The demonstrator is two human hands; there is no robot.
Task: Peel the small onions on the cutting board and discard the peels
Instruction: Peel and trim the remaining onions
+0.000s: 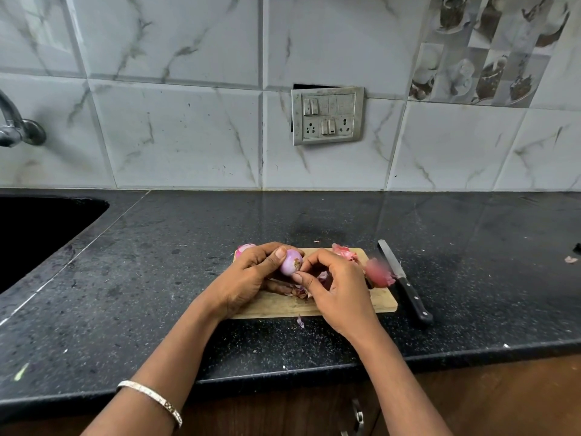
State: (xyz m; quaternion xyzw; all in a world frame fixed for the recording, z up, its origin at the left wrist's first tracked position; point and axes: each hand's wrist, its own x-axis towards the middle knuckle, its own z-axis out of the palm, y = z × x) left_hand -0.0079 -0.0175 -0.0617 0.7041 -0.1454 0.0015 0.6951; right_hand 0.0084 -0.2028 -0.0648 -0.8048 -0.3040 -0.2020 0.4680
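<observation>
The left hand [251,275] grips a small onion [290,262] over the middle of the cutting board [380,302], while the right hand [336,287] pinches its root end. Loose peels [345,251] lie at the board's far right corner.

The onion [290,262] is pale purple, the peels [344,252] pinkish red, the cutting board [283,305] light tan. The countertop [188,247] is black with pale speckles. The wall tiles [176,130] are white with grey veins.

1 head view, looking down forward
</observation>
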